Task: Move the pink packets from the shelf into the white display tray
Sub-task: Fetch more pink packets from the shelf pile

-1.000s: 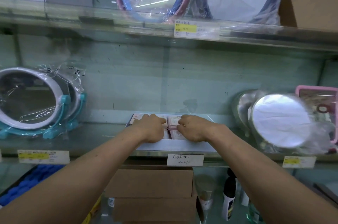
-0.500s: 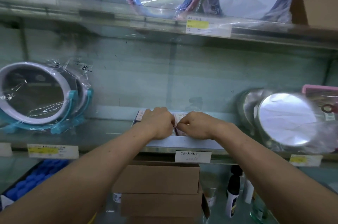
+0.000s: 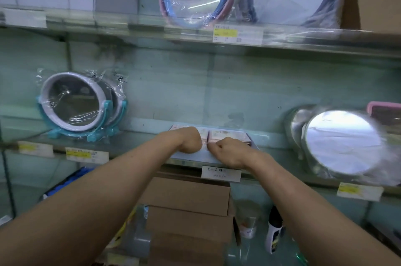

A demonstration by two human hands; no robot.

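Two arms, both bare the whole visible length, nothing worn. Left forearm (image 3: 97, 196) comes in from 8 o'clock: smooth, looks broad near the camera and narrows to the wrist. Left hand (image 3: 191, 142): only the rounded back and wrist side show, fingers hidden underneath. Right forearm (image 3: 314, 207) comes in from 4 o'clock: same bare look, faint tendon lines and creases near the wrist. Right hand (image 3: 227, 152): back of hand and knuckle ridge visible, shadowed fold at its 10 o'clock side. Nails too small and blurred to tell.
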